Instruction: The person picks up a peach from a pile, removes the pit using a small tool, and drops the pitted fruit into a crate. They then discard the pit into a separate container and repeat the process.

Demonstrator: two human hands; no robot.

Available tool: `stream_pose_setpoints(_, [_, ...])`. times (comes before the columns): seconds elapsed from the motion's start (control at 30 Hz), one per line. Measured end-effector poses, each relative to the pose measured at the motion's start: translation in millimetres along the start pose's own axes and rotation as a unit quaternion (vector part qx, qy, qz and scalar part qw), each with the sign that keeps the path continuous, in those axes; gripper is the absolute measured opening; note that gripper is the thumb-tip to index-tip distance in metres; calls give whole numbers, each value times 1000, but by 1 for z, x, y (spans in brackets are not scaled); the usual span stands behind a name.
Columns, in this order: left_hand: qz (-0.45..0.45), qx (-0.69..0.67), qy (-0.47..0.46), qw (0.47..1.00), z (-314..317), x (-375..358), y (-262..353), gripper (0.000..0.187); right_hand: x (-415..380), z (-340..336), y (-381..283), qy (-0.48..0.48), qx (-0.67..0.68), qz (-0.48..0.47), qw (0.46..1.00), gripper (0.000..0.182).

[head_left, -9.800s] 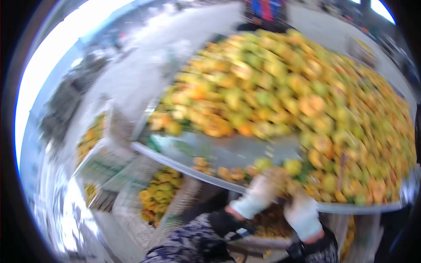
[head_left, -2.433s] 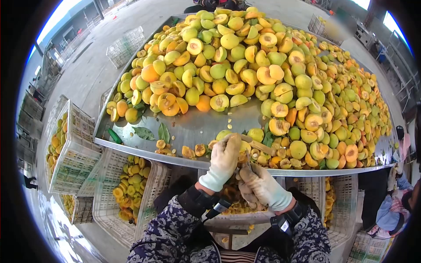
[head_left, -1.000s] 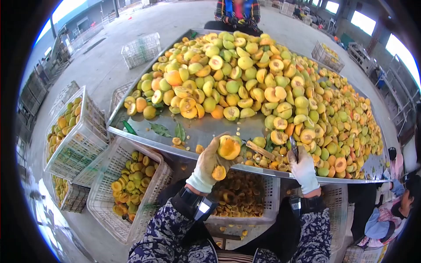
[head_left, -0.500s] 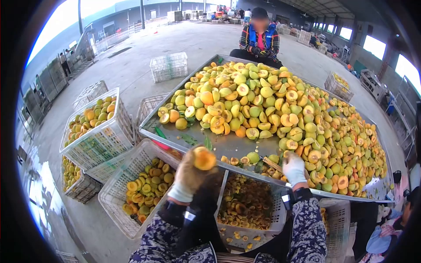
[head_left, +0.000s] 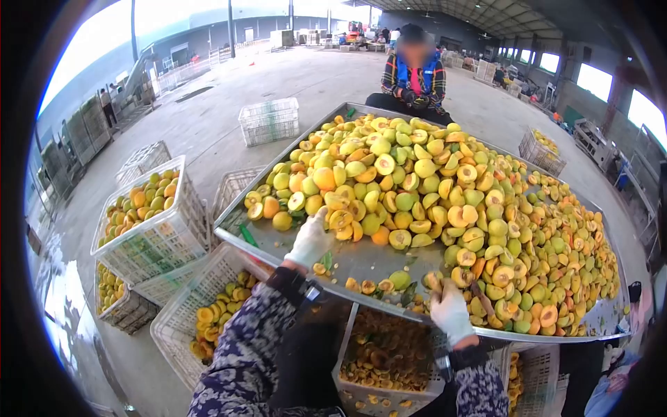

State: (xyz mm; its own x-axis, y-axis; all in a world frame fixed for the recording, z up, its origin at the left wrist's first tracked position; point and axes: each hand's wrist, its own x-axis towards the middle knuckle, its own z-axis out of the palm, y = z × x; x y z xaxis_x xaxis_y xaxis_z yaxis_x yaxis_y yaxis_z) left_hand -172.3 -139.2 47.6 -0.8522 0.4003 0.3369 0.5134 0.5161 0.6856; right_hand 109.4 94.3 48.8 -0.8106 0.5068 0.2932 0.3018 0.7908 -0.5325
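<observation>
My left hand (head_left: pixel 311 242), in a pale glove, reaches over the metal tray's (head_left: pixel 278 257) near left part. Its fingers stretch out to the edge of the heap of halved yellow-green peaches (head_left: pixel 417 167), fingertips right at one of them. Low over the tray's near edge, my right hand (head_left: pixel 450 311), also gloved, is closed around a peach half (head_left: pixel 433 280) at its fingertips. A narrow brown stick-like piece (head_left: pixel 482 299) lies just right of that hand, against the fruit. Several loose pieces and a green peach (head_left: pixel 400 280) lie between my hands.
Below the tray stand a white crate of peach halves (head_left: pixel 167 313) on the left and a crate of darker scraps (head_left: pixel 342 372) in the middle. Stacked crates (head_left: pixel 149 233) of fruit rise at left. A person (head_left: pixel 415 76) sits beyond the tray. A green-handled object (head_left: pixel 249 236) lies inside the tray's left edge.
My left hand has let go of a peach half and moved up to the heap. My right hand has moved lower and slightly left. The view has tilted up a little.
</observation>
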Motion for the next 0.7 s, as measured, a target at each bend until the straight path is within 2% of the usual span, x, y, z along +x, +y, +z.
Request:
stream_pose_setpoints(0.1, [41,66,15,997,53,38,4,65,-23,0,7,19,101,-39,994,27])
stream_pose_setpoints(0.17, [-85,182,-42,979,63,40,24,61,-34,9,23,-89,289,111,947,31])
stream_pose_setpoints(0.2, [-76,183,-34,980,72,37,27,55,-36,6,23,-91,292,120,944,31])
stream_pose_setpoints(0.23, [-74,190,-41,978,69,31,40,55,-34,-3,16,-130,356,136,915,34])
stream_pose_setpoints(0.27, [-158,-68,-84,982,64,24,53,51,-32,-10,10,-164,422,153,879,38])
stream_pose_setpoints(0.3, [-238,-317,-120,910,55,13,71,47,-32,-12,8,-161,431,163,873,38])
stream_pose_setpoints(0.37, [-201,-563,-153,787,50,-31,104,44,-29,-21,5,-153,401,62,901,43])
stream_pose_setpoints(0.43, [-218,-651,-181,704,55,-72,132,46,-30,-30,-1,-152,435,104,881,43])
stream_pose_setpoints(0.5, [-238,-709,-187,637,79,-99,130,46,-32,-26,9,-112,369,37,922,42])
stream_pose_setpoints(0.53, [-252,-722,-194,614,88,-106,129,46,-34,-35,6,-136,355,49,924,39])
stream_pose_setpoints(0.57, [-258,-724,-199,608,95,-107,130,46,-34,-37,6,-135,350,58,925,39])
stream_pose_setpoints(0.63, [-151,-590,-277,743,102,-108,137,49,-36,-37,4,-95,267,-1,959,37])
stream_pose_setpoints(0.67, [-108,-477,-285,824,102,-106,146,54,-34,-42,1,-101,242,-1,965,33])
stream_pose_setpoints(0.7, [-108,-481,-290,820,109,-106,146,54,-33,-43,1,-99,237,4,966,33])
